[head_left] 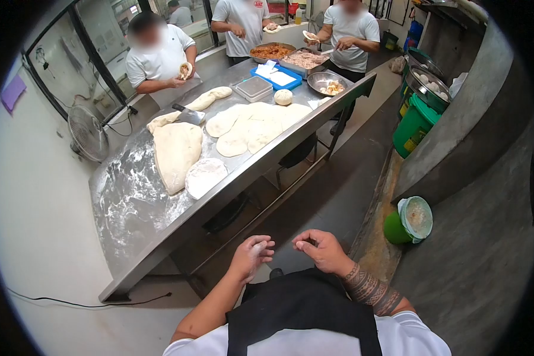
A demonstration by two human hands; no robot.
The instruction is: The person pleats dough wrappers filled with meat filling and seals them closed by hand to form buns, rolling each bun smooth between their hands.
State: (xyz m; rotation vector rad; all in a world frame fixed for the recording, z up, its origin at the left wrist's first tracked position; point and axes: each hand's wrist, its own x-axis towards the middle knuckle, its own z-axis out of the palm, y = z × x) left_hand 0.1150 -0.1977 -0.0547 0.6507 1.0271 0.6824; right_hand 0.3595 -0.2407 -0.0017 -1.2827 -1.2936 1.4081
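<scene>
Both of my hands hang in the air in front of the black apron, short of the steel table's near edge. My left hand is empty, with its fingers curled loosely and apart and a whitish patch on it. Bent fingers show on my right hand, its thumb near the fingertips; whether anything small is between them I cannot make out. Nearest to them on the table are a floury white round and a large slab of dough. Flat dough discs overlap farther right.
Steel table runs diagonally ahead, bearing a scraper, plastic container and filling trays. Three people stand beyond it, holding filled dough. Green bucket stands right; a fan is left.
</scene>
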